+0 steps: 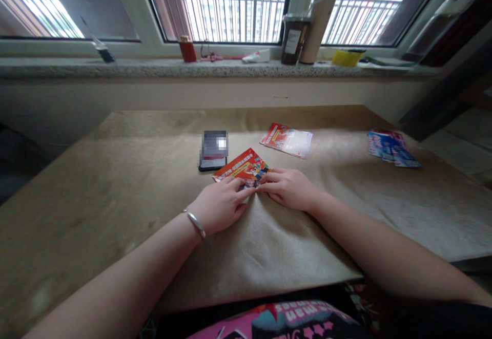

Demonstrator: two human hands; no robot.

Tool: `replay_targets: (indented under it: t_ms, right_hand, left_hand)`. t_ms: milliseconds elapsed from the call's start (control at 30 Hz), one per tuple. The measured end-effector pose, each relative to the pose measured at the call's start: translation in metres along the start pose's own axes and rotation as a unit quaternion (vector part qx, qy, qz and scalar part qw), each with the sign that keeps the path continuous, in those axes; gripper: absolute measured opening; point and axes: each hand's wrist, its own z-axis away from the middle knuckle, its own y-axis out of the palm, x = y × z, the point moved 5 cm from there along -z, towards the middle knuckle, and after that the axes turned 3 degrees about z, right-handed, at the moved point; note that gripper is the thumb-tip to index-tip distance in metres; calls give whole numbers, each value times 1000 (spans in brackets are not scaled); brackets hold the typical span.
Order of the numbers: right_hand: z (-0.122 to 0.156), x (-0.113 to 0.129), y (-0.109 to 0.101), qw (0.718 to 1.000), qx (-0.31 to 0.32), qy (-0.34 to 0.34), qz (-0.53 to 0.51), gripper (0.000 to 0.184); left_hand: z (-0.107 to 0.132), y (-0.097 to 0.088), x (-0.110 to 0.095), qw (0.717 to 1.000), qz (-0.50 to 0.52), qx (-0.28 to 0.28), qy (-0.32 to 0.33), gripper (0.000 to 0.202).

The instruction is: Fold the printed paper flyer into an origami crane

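A red printed flyer (246, 166) with cartoon figures lies at a slant on the table in front of me. My left hand (221, 203), below a silver bangle, has its fingers closed on the flyer's near edge. From the other side, my right hand (286, 188) grips the near right part, its fingers bunched together. The fingertips of both hands almost meet there and hide that stretch of paper. Whether the flyer is folded under them I cannot tell.
Beyond my left hand lies a phone (213, 150). Another red and pale flyer or stack (288, 140) lies beyond my right hand; blue leaflets (392, 148) are farther right. A brown cloth covers the table (96, 185). A jar (294, 39) and small items line the windowsill (230, 70).
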Motion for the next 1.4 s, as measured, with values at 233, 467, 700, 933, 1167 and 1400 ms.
replay_targets:
  t_ms: [233, 467, 700, 933, 1167, 1400]
  right_hand:
    - [-4, 1, -2, 1000, 0, -2, -9, 24]
    - [-7, 1, -3, 1000, -8, -15, 9, 21]
    - [-2, -7, -7, 1000, -18, -13, 1, 21]
    - [2, -15, -8, 1000, -5, -7, -18, 22]
    - [4, -18, -9, 999, 10, 19, -29, 22]
    - [10, -26, -12, 997, 36, 41, -52, 21]
  left_hand:
    - [-1, -2, -2, 1000, -8, 6, 0, 36]
    - [-1, -1, -2, 1000, 1, 4, -2, 34]
    - [-1, -1, -3, 1000, -14, 16, -6, 34]
    - [-1, 0, -3, 999, -24, 21, -5, 36]
    - [0, 1, -2, 1000, -25, 13, -5, 37]
    - [-1, 0, -2, 1000, -13, 10, -4, 36]
